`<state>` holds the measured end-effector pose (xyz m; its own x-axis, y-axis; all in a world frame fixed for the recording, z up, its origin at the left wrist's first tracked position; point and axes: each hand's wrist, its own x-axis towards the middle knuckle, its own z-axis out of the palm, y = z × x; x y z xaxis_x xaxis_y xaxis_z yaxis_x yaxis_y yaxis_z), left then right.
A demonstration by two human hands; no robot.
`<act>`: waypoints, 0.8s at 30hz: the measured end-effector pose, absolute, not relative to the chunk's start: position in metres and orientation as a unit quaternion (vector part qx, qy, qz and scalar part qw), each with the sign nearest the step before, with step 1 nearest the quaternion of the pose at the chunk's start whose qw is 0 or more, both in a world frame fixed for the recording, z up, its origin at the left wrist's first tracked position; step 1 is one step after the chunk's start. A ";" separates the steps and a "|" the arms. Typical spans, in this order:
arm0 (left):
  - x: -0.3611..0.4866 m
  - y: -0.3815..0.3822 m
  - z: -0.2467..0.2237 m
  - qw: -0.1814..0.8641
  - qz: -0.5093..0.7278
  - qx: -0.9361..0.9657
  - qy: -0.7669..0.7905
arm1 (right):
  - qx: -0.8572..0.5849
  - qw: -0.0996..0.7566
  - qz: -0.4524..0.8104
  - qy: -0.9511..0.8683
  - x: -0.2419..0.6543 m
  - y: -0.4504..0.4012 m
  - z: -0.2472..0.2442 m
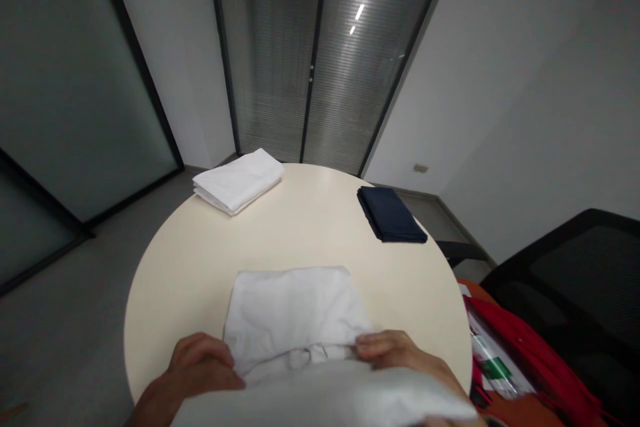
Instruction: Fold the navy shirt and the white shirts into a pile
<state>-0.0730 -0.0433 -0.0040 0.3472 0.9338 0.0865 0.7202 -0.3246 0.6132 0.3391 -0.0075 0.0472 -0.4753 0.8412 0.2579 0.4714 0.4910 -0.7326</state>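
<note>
A white cloth (pixel 297 313) lies on the round table near its front edge, with a fold and wrinkles across its lower part. My left hand (pixel 203 363) is closed on the cloth's left side, fingers bent. On the right side, my right hand (pixel 393 350) has its fingers pressed together on the cloth near the fold. Pale, blurred material in the foreground covers the cloth's near part. At the bottom edge a small patch of skin shows, too cut off to tell whose.
The cream table (pixel 320 227) carries a folded white cloth (pixel 240 180) at the back left and a folded dark blue cloth (pixel 391 213) at the back right. Beside it on the right stands a black mesh chair (pixel 575 280) with red fabric (pixel 535 347) and a clear packet.
</note>
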 end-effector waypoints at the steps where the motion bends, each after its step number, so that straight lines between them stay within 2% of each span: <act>1: -0.067 -0.042 0.000 0.265 0.248 0.743 0.562 | -0.437 0.322 0.345 -0.766 0.331 -0.003 0.050; 5: -0.039 -0.038 0.022 0.368 0.333 0.579 0.647 | -0.509 0.323 0.468 -0.645 0.302 0.028 0.055; 9: -0.029 -0.026 0.038 0.411 0.374 0.513 0.654 | -0.532 0.322 0.449 -0.641 0.289 0.056 0.045; 17: -0.032 -0.007 0.042 0.360 0.337 0.523 0.695 | -0.602 0.286 0.329 -0.669 0.279 0.066 0.034; 21: -0.020 -0.013 0.045 0.317 0.295 0.548 0.716 | -0.624 0.281 0.324 -0.653 0.273 0.067 0.031; 24: -0.014 -0.020 0.041 0.313 0.317 0.545 0.711 | -0.618 0.318 0.346 -0.630 0.272 0.065 0.027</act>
